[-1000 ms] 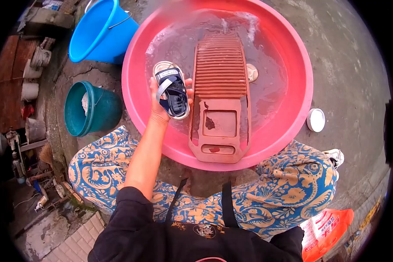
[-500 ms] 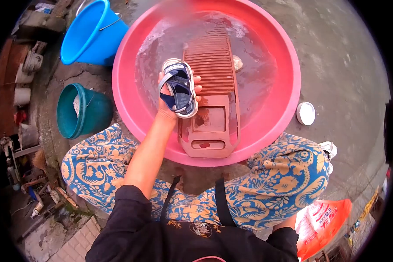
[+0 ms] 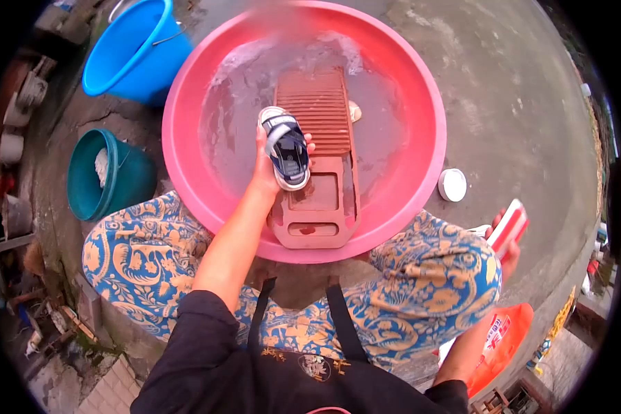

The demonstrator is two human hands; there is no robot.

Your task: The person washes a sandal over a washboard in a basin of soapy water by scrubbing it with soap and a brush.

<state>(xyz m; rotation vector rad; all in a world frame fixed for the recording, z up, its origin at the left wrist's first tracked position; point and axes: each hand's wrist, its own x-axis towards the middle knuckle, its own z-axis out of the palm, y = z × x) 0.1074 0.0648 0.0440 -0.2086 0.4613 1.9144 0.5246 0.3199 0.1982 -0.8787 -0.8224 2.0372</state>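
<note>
Navy-and-white sandal [image 3: 293, 160] — clasped in left-hand grip [image 3: 264, 168], over brown washboard [image 3: 319, 131], long axis near-to-far. Right-hand grip [image 3: 510, 259] — right of pink basin [image 3: 431, 131], closed around blurred red-and-white object [image 3: 509, 228]; sandal lies leftward, farther.

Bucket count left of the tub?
2: blue bucket beside the pink tub, upper left; teal bucket below it in view. Left-edge clutter may hide more.

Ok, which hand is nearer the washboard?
Left: left hand is over the left side of the washboard; right hand is outside the basin, beside the right knee.
</note>
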